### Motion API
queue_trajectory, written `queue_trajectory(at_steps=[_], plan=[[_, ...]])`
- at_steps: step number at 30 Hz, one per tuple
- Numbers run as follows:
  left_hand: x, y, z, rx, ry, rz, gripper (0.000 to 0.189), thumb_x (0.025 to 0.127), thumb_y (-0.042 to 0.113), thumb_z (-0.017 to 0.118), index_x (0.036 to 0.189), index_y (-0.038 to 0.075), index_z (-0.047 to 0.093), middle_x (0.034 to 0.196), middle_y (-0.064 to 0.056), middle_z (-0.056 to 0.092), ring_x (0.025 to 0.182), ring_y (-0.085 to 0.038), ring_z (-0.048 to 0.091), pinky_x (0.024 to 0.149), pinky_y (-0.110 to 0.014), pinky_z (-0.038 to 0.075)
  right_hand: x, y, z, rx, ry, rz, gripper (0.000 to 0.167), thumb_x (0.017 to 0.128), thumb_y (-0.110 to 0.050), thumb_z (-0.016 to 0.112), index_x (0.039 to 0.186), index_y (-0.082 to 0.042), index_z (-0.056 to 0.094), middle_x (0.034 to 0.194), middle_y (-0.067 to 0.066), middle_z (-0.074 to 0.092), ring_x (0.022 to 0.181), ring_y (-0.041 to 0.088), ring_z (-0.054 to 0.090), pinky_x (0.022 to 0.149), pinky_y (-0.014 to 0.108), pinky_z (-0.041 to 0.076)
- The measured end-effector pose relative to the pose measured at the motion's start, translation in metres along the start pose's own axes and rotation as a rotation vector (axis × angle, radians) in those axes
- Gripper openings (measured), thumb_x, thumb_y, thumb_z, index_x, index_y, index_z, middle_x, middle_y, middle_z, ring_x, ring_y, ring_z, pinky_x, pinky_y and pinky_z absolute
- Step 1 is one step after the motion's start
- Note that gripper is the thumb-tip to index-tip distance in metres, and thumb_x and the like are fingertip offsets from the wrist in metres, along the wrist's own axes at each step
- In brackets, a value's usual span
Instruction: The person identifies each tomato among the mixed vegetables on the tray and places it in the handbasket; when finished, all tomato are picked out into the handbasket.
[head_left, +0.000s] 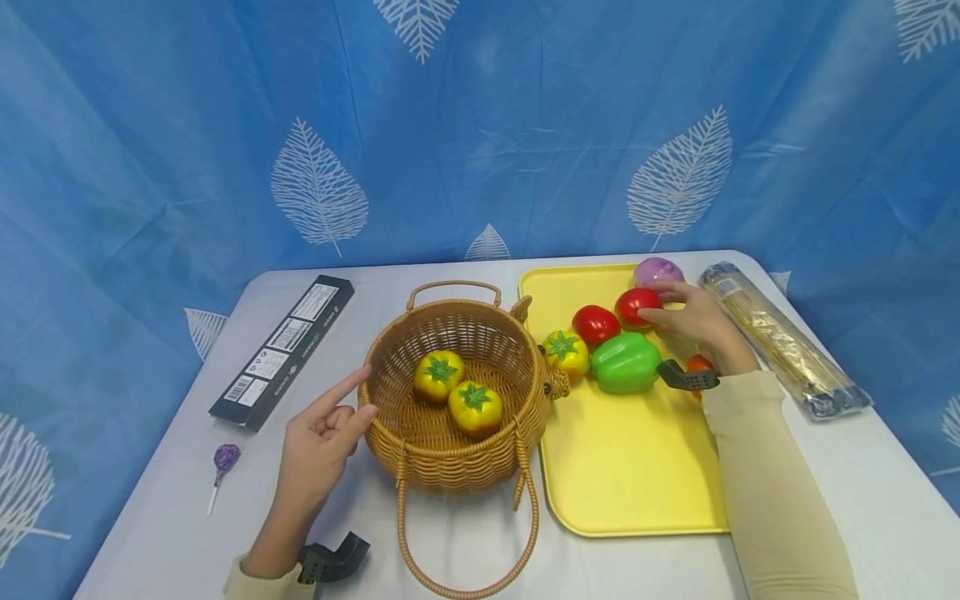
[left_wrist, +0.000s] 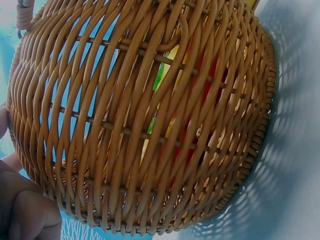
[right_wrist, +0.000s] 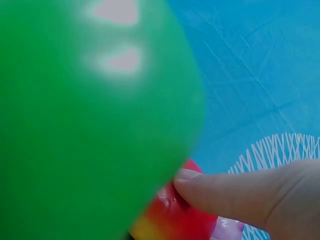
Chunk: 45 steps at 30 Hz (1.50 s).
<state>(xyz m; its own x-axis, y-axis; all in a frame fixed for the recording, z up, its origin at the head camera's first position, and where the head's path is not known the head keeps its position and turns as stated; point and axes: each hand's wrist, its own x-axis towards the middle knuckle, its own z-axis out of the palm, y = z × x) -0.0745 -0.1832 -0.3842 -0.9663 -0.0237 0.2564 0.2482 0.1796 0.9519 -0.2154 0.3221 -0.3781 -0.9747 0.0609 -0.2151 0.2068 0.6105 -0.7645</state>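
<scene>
At the back of the yellow tray (head_left: 637,467), my right hand (head_left: 693,317) has thumb and fingers about a glossy red toy fruit (head_left: 637,307); its thumb presses on it in the right wrist view. Beside it are a second red fruit (head_left: 596,325), a green toy bell pepper (head_left: 626,363), a yellow toy fruit with a green leafy top (head_left: 566,355) and a purple piece (head_left: 658,272). My left hand (head_left: 318,442) is at the left rim of the wicker basket (head_left: 457,471), index finger and thumb extended, other fingers folded. Two yellow leafy-topped fruits (head_left: 476,408) lie inside the basket.
A long black box (head_left: 283,350) and a purple-wrapped lollipop (head_left: 225,458) lie left of the basket. One basket handle (head_left: 468,593) is folded toward the front. Right of the tray lies a clear packet of sticks (head_left: 783,342). An orange-red piece (head_left: 699,364) sits under my right wrist.
</scene>
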Motion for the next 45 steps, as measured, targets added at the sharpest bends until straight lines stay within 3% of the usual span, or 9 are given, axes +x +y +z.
queue_trajectory(at_steps=[19,27,33,45], plan=[[-0.0002,-0.0014,0.0004,-0.002,0.000,0.010,0.044,0.095,0.000,0.071,0.138,0.007,0.064,0.054,0.000,0.033,0.048,-0.011,0.031,0.041,-0.033,0.023,0.0023,0.0029,-0.0015,-0.014,-0.049,-0.036,0.068,0.102,-0.025,0.065,0.160,-0.010,0.033,0.154,0.030,0.036,0.140,0.053,0.031,0.109,0.068,0.030],[0.0003,-0.0009,0.0013,-0.010,0.002,0.001,0.044,0.095,0.000,0.071,0.138,0.007,0.064,0.054,0.000,0.033,0.048,-0.011,0.031,0.041,-0.033,0.022,0.0044,0.0020,0.0028,0.059,-0.103,-0.017,0.074,0.101,-0.027,0.066,0.160,-0.007,0.027,0.157,0.029,0.032,0.142,0.049,0.031,0.112,0.062,0.033],[0.0000,-0.0005,0.0011,-0.004,0.002,-0.005,0.044,0.095,0.001,0.071,0.138,0.007,0.064,0.055,0.000,0.033,0.048,-0.011,0.031,0.041,-0.033,0.023,0.0046,0.0003,0.0062,0.089,-0.093,-0.027,0.073,0.099,-0.030,0.069,0.156,-0.003,0.031,0.156,0.028,0.036,0.140,0.046,0.036,0.110,0.058,0.037],[-0.0006,-0.0017,-0.0002,-0.023,-0.007,0.008,0.044,0.095,0.000,0.070,0.139,0.006,0.063,0.055,0.000,0.033,0.048,-0.012,0.030,0.041,-0.034,0.022,0.0051,0.0014,0.0071,0.077,-0.067,-0.011,0.075,0.099,-0.032,0.070,0.161,-0.013,0.031,0.155,0.026,0.037,0.141,0.048,0.033,0.110,0.060,0.037]])
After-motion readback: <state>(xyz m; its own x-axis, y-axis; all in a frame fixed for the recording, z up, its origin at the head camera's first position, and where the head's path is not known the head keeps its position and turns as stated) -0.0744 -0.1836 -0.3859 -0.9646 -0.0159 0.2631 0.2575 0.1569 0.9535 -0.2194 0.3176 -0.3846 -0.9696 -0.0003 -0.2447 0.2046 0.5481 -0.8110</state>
